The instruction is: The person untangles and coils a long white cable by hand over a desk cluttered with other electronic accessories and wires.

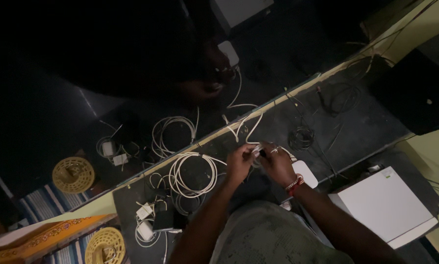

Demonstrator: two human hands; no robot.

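A dim home corner, it seems: a dark shelf (356, 127) against a mirror (131, 98), strewn with white cables (192, 173) and chargers (145, 211), woven yellow baskets (104, 246) beside a striped cloth (70, 254).

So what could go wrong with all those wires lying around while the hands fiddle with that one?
The thin white cable pinched by the left hand and right hand trails toward the loose coil of white cable, so pulling might snag or knot them. The small white plug adapters sit near the dark shelf's front edge and might get dragged off. It's dim, so the small black coiled wire is easily missed.
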